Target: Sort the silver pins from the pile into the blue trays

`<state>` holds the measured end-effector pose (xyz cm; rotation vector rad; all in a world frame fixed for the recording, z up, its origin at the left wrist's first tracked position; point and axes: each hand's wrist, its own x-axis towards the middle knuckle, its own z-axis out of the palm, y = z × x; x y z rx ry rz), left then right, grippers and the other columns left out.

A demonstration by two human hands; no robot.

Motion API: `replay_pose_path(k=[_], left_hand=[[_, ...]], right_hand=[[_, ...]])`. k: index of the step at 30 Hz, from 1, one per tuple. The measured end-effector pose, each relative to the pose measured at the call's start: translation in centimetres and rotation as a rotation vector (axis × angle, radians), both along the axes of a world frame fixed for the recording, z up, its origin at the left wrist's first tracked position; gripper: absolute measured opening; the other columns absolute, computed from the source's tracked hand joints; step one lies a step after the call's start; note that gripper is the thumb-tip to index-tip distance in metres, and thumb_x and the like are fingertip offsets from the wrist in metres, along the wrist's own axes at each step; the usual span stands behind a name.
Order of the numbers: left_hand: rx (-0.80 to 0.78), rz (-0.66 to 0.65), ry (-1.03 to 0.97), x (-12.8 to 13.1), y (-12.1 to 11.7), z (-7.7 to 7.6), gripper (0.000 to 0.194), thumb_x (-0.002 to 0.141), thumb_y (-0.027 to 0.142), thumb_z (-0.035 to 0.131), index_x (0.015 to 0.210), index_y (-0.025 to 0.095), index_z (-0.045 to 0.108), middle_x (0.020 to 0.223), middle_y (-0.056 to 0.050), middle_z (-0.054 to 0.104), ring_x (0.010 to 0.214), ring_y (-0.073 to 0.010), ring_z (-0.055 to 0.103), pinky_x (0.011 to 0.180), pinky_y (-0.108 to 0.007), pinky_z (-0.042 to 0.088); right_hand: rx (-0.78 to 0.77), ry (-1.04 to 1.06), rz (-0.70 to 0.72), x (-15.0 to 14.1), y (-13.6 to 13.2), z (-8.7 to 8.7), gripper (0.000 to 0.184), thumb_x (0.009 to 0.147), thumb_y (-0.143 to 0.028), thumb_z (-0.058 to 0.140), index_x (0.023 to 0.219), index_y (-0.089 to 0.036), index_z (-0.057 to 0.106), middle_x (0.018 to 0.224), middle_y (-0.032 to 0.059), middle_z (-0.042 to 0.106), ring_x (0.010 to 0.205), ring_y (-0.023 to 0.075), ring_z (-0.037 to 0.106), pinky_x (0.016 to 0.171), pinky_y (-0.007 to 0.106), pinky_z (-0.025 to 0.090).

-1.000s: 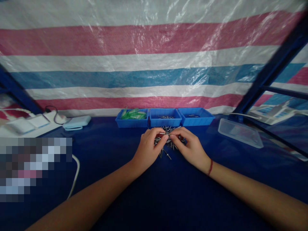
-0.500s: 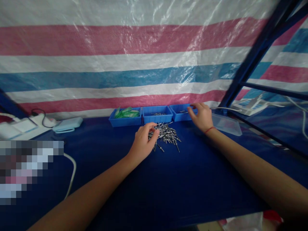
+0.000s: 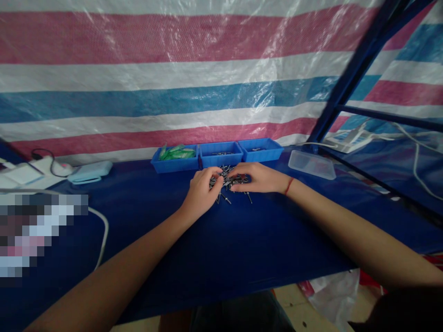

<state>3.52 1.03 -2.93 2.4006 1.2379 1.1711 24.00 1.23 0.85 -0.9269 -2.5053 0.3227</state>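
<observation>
A loose pile of silver metal pieces like pop rivets (image 3: 227,180) lies on the blue tabletop, a few spread at its near edge. At the left side of the pile is my left hand (image 3: 204,186), its thumb and fingers apart around some of the pieces. My right hand (image 3: 258,177) reaches over the pile's right side, thumb and fingertips apart among the pieces. I see nothing gripped in either hand, though the fingertips are small and partly hidden. Behind the pile, the middle blue bin (image 3: 221,159) and the right blue bin (image 3: 261,154) hold a few similar thin metal pieces.
The left blue bin (image 3: 175,165) holds green plastic packets (image 3: 178,152). A clear plastic lid (image 3: 311,164) lies at the right. To the left are a light-blue case (image 3: 90,172), a white power strip (image 3: 34,173) and a white cable (image 3: 104,230). A dark blue frame post (image 3: 349,87) rises at the right.
My right hand went from the pile to the right bin, then came back to the pile. My left hand stayed by the pile. The view shifted right and downward.
</observation>
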Motion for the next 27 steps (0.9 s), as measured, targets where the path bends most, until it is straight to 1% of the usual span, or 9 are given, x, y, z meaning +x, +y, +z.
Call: replay_pose_path(k=[2, 5, 10, 14, 18, 21, 25, 27], left_hand=[[-0.004, -0.006, 0.006, 0.0, 0.0, 0.0, 0.019, 0.083, 0.022, 0.051, 0.102, 0.019, 0.055, 0.095, -0.003, 0.064, 0.093, -0.0187, 0.056, 0.084, -0.036, 0.042], [-0.004, -0.014, 0.004, 0.0, 0.0, -0.1, 0.019, 0.083, 0.021, 0.051, 0.101, 0.02, 0.056, 0.096, -0.003, 0.065, 0.093, -0.0187, 0.056, 0.085, -0.036, 0.042], [-0.007, -0.025, -0.002, 0.0, 0.0, -0.1, 0.018, 0.082, 0.019, 0.051, 0.099, 0.02, 0.057, 0.094, -0.002, 0.064, 0.093, -0.0185, 0.056, 0.085, -0.036, 0.042], [0.003, -0.035, -0.009, 0.0, 0.1, -0.2, 0.019, 0.081, 0.017, 0.052, 0.099, 0.02, 0.056, 0.094, -0.002, 0.064, 0.092, -0.0182, 0.056, 0.084, -0.036, 0.043], [0.001, -0.027, -0.002, 0.1, 0.1, -0.3, 0.019, 0.081, 0.017, 0.051, 0.099, 0.021, 0.056, 0.094, -0.002, 0.064, 0.093, -0.0185, 0.056, 0.084, -0.037, 0.043], [-0.002, -0.02, -0.003, 0.1, 0.0, -0.3, 0.02, 0.081, 0.017, 0.051, 0.1, 0.021, 0.056, 0.095, -0.002, 0.064, 0.094, -0.019, 0.056, 0.085, -0.038, 0.042], [-0.025, 0.022, 0.005, 0.1, -0.2, -0.1, 0.024, 0.078, 0.014, 0.053, 0.1, 0.021, 0.056, 0.095, -0.003, 0.063, 0.094, -0.0201, 0.055, 0.084, -0.04, 0.042], [-0.027, 0.038, 0.028, 0.1, -0.3, -0.1, 0.026, 0.077, 0.017, 0.056, 0.102, 0.021, 0.056, 0.096, -0.003, 0.063, 0.095, -0.021, 0.054, 0.084, -0.04, 0.042]], right_hand=[[0.01, -0.021, 0.036, -0.6, -0.1, -0.6, 0.025, 0.077, -0.034, 0.06, 0.098, -0.022, 0.065, 0.092, 0.004, 0.063, 0.081, 0.0149, 0.058, 0.076, 0.031, 0.045], [0.052, -0.013, 0.009, -0.8, 0.0, -1.4, 0.015, 0.08, -0.024, 0.057, 0.09, -0.021, 0.066, 0.09, 0.0042, 0.061, 0.083, 0.0151, 0.057, 0.078, 0.032, 0.045], [0.085, 0.01, -0.043, -1.0, 0.0, -2.2, 0.016, 0.08, -0.015, 0.052, 0.087, -0.019, 0.065, 0.084, 0.0032, 0.06, 0.077, 0.0138, 0.056, 0.072, 0.03, 0.045], [0.122, 0.005, -0.104, -1.4, -0.2, -2.5, 0.018, 0.08, -0.014, 0.05, 0.091, -0.018, 0.064, 0.082, 0.0037, 0.061, 0.079, 0.0149, 0.057, 0.072, 0.03, 0.045], [0.135, 0.011, -0.123, -1.6, -0.3, -2.8, 0.019, 0.08, -0.012, 0.049, 0.088, -0.018, 0.065, 0.083, 0.0052, 0.062, 0.078, 0.0156, 0.057, 0.072, 0.031, 0.045], [0.154, 0.037, -0.15, -1.6, -0.4, -3.0, 0.017, 0.082, -0.014, 0.048, 0.087, -0.018, 0.064, 0.084, 0.0058, 0.062, 0.079, 0.0162, 0.056, 0.072, 0.032, 0.045], [0.172, 0.124, -0.27, -1.8, -0.5, -2.8, 0.017, 0.085, -0.018, 0.044, 0.084, -0.017, 0.061, 0.081, 0.0057, 0.061, 0.076, 0.0165, 0.056, 0.071, 0.032, 0.045], [0.164, 0.206, -0.32, -1.9, -0.7, -2.5, 0.016, 0.086, -0.019, 0.043, 0.085, -0.017, 0.06, 0.082, 0.0054, 0.062, 0.076, 0.0163, 0.057, 0.071, 0.032, 0.045]])
